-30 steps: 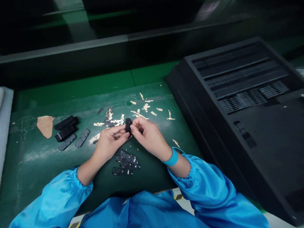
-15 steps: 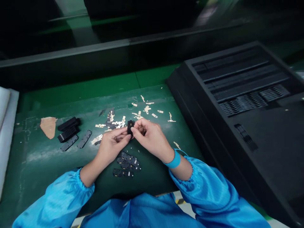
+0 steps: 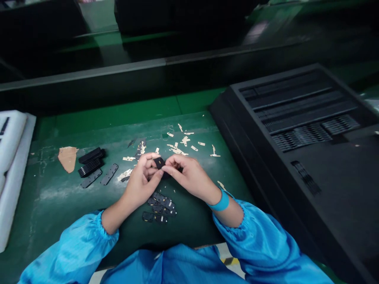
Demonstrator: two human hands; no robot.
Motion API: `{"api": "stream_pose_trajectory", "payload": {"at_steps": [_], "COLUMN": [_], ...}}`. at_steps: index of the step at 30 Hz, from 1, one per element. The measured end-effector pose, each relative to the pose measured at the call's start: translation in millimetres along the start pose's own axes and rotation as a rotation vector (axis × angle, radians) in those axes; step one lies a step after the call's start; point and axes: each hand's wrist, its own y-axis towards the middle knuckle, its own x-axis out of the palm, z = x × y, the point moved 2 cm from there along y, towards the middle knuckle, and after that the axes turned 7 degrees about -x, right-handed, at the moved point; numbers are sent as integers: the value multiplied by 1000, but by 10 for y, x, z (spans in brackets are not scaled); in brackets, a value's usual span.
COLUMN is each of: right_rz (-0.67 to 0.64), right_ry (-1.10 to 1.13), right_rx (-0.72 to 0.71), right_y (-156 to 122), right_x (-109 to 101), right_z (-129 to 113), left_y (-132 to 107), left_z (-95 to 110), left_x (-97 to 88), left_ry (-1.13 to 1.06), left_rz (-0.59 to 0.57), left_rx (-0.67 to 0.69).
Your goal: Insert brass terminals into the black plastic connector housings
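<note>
A small black plastic part (image 3: pixel 160 163) with a gold-coloured spot is held above the green table. My left hand (image 3: pixel 141 177) is closed on its left side, thumb below and fingers behind. From the right, my right hand (image 3: pixel 189 173) pinches at the part's edge, thumb and forefinger together; whether a smaller piece is between them is hidden. Below the hands lie several black parts (image 3: pixel 161 205) with gold and white spots. Beyond them are scattered pale adhesive-like strips (image 3: pixel 185 140), and more pale strips (image 3: pixel 126 174) beside my left hand.
Left on the green table (image 3: pixel 68 213) are a stack of black parts (image 3: pixel 90 167), a loose flat black plate (image 3: pixel 109 174) and a brown paper scrap (image 3: pixel 67 158). White foam (image 3: pixel 17 173) stands at the left edge. A large black tray (image 3: pixel 296 157) with rows of parts fills the right.
The black part has turned from upright to tilted, its face with the gold spot now facing up more. Both hands stay on it. The whole view has shifted slightly.
</note>
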Motion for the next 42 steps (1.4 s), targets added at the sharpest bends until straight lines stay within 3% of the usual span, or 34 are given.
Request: {"api": "stream_pose_trajectory", "payload": {"at_steps": [5,10,16,26,42], "right_rz": [-97,163,233,193,161], "right_ry": [-51,-226,-424,-592,-579], "right_rx": [-21,-149,-362,-651,-630], "right_y": [-5,-66,-117,-164,-143], "right_x": [-59,-18,113,87,61], "right_z": [-20,-60,-104,-63,-86], "left_y": [15,1,-6,-14,-20], "left_z": [-42,-112,-36,4,-29], "left_x": [-93,-43,30,9,32], "left_ry": [152,177,-89,-255,-281], "left_rz": [57,102,48,53,99], "left_rx": [-30,-37,-75,-101,-73]}}
